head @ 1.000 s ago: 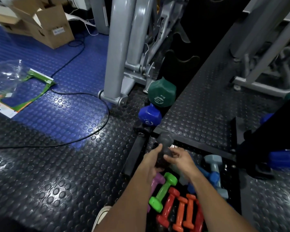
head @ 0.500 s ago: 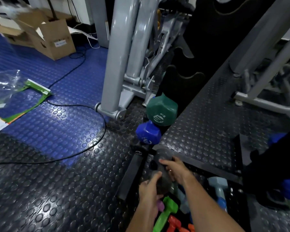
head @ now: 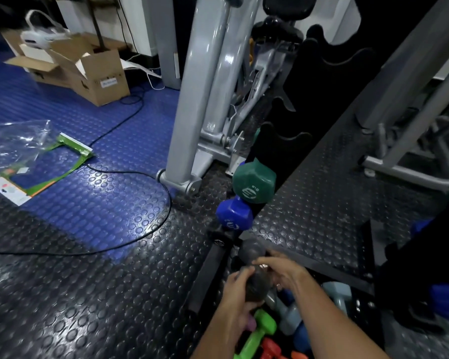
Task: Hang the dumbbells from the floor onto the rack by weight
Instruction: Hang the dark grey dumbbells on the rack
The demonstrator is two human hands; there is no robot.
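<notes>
A dark grey dumbbell (head: 253, 268) is lifted just above the floor pile, both hands on it. My left hand (head: 235, 294) grips its near head from the left. My right hand (head: 283, 272) curls over its handle from the right. Directly ahead stands the black rack (head: 283, 149) with wavy cradles; a green dumbbell (head: 253, 182) and a blue dumbbell (head: 233, 215) hang on its lower cradles. Below my arms lie several loose dumbbells: a lime green one (head: 257, 335), pale blue-grey ones (head: 337, 294), blue ones and red-orange ones (head: 270, 349).
A grey exercise machine frame (head: 192, 99) stands left of the rack, its foot on the floor. A black cable (head: 130, 244) curves across the studded mat. A cardboard box (head: 99, 73) and a plastic bag (head: 18, 143) lie far left. Another blue dumbbell (head: 446, 296) sits at the right edge.
The view has tilted upward, showing more of the rack. Both hands keep the grey dumbbell and have shifted slightly lower in the frame, near the rack's base.
</notes>
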